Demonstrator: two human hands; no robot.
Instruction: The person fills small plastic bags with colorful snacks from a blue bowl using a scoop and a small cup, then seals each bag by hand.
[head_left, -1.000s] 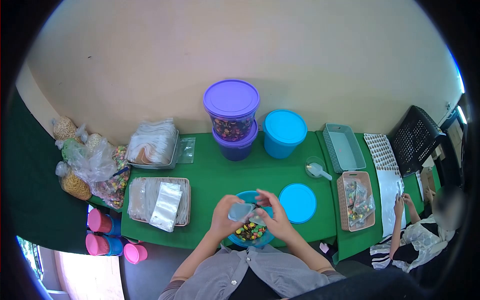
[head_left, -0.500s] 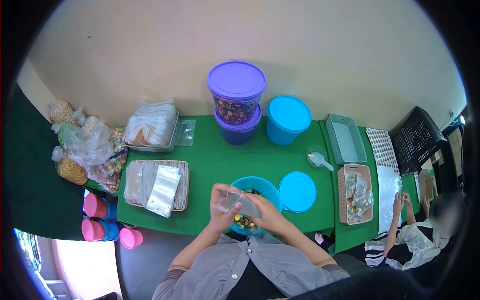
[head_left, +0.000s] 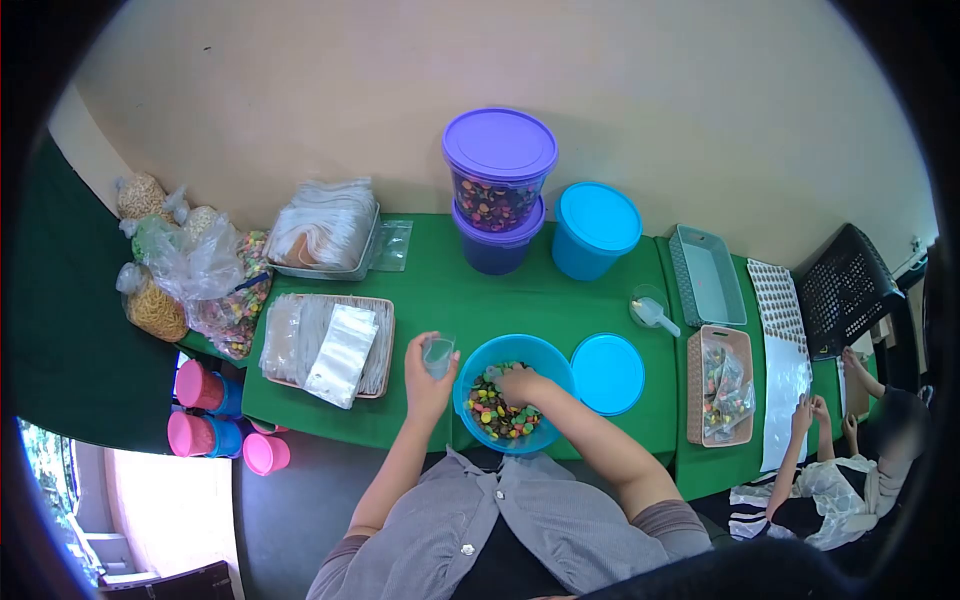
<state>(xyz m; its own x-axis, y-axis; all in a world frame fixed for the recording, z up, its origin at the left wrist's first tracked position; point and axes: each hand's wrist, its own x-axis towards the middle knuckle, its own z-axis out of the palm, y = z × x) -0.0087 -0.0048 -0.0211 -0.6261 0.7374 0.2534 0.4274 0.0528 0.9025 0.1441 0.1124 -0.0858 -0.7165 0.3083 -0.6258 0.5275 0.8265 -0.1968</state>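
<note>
My left hand (head_left: 428, 388) is closed around a small clear plastic bag (head_left: 438, 356), whose mouth stands open, just left of the blue bowl (head_left: 466, 410). Colourful round pieces (head_left: 508, 422) fill the lower part of the bowl. Reaching in from the right, my right hand (head_left: 520, 388) is down among these pieces, and its fingertips are hidden. What it holds, if anything, cannot be seen. A flat blue lid (head_left: 608, 374) lies against the bowl's right side.
Baskets of clear bags (head_left: 388, 388) are at left, beside filled sacks (head_left: 212, 300). Lidded purple tubs (head_left: 498, 240) and a blue tub (head_left: 597, 232) stand behind. Rightward are a scoop (head_left: 655, 315), a pink basket (head_left: 697, 400) and a co-worker's hands (head_left: 812, 410).
My hands have parted. The left moved left with the bag, which has opened; the right let go of the bag and went down into the bowl. The view has shifted slightly.
</note>
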